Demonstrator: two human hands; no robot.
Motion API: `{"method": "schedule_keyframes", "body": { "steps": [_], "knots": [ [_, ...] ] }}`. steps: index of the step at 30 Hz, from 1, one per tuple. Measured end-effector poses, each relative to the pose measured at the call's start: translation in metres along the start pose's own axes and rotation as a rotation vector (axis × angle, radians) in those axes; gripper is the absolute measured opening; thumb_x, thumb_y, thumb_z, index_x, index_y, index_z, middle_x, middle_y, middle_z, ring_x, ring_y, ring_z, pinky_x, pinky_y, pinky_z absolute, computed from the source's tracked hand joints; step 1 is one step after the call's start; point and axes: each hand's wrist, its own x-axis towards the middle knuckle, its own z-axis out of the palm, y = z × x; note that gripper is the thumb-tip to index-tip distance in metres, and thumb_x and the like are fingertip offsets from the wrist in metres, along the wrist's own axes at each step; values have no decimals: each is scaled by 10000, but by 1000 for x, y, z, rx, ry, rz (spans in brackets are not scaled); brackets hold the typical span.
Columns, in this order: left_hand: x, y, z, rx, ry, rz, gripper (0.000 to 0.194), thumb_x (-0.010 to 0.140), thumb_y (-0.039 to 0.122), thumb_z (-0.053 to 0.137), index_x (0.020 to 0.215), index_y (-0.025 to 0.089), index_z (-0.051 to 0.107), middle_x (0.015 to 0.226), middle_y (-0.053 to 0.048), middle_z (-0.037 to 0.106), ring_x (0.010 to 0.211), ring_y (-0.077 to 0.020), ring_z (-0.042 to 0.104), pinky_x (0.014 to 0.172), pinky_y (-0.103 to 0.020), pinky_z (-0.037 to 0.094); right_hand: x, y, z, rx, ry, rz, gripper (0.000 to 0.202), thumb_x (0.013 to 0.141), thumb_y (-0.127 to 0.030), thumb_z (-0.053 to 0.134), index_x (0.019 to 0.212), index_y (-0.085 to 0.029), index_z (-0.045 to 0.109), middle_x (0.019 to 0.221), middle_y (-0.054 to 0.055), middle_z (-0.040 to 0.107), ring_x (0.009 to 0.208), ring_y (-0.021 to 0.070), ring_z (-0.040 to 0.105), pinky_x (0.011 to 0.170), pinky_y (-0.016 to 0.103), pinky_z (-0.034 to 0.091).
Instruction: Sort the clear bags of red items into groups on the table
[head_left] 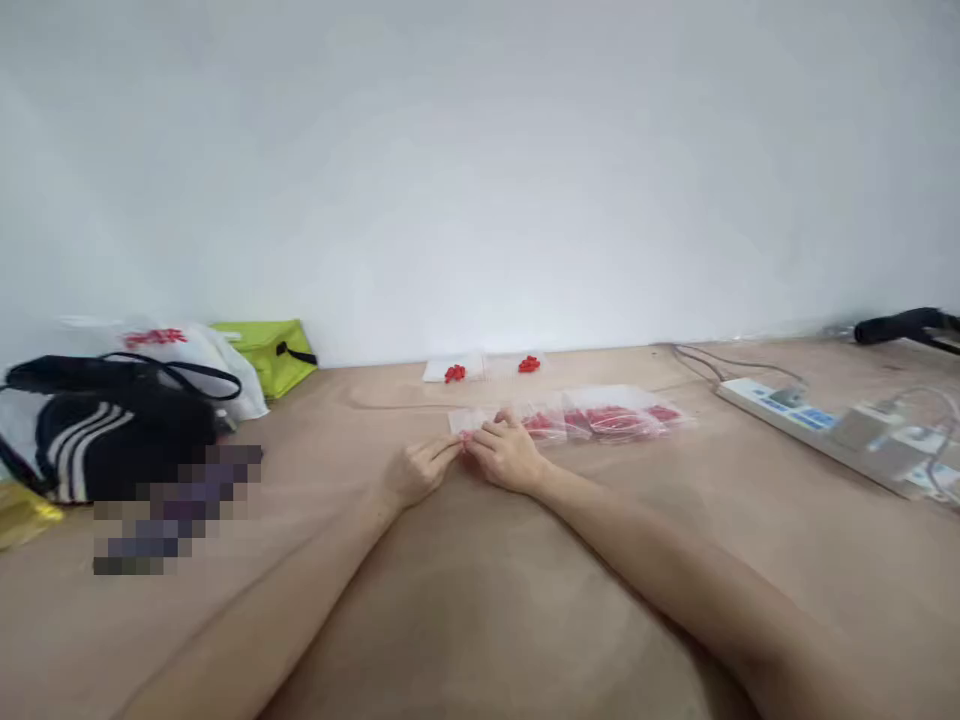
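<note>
Both of my hands meet at the near edge of a small clear plastic bag (459,419) that lies flat on the table and has red pieces in it. My left hand (421,470) has its fingers pressed together at the bag's near-left corner. My right hand (511,457) is closed over the bag's right part, fingers bent, and hides much of it. Just right of it lies a row of overlapping clear bags (619,420) holding red contents. The exact shape of the red pieces is blurred.
Behind the hands, two small piles of red pieces (454,373) (529,364) rest on clear bags near the wall. A black striped bag (135,440), a white plastic bag (225,370) and a lime-green box (274,355) stand left. A power strip (806,425) with plugs and cables lies right.
</note>
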Motion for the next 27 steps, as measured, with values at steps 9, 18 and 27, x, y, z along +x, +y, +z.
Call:
{"method": "schedule_keyframes", "body": {
  "steps": [9, 18, 27],
  "knots": [
    [-5, 0, 1, -30, -43, -92, 216, 804, 109, 396, 869, 145, 599, 878, -50, 653, 773, -122, 614, 663, -208, 507, 1, -3, 1, -80, -50, 31, 220, 816, -119, 335, 715, -156, 527, 638, 8, 509, 628, 122, 405, 771, 343, 229],
    [-5, 1, -9, -95, -85, -185, 229, 809, 115, 378, 833, 165, 601, 859, -27, 657, 752, -109, 615, 624, -189, 496, 2, 1, -5, -211, -115, 4, 236, 833, -125, 305, 716, -164, 507, 655, 12, 505, 643, 138, 409, 837, 371, 216],
    [-10, -2, -15, -114, -48, -201, 184, 817, 153, 404, 795, 168, 586, 808, -19, 662, 695, -104, 619, 576, -181, 488, -8, 10, -10, -283, -135, 24, 216, 802, -111, 322, 705, -169, 507, 643, 3, 493, 635, 140, 413, 875, 381, 204]
  ]
}}
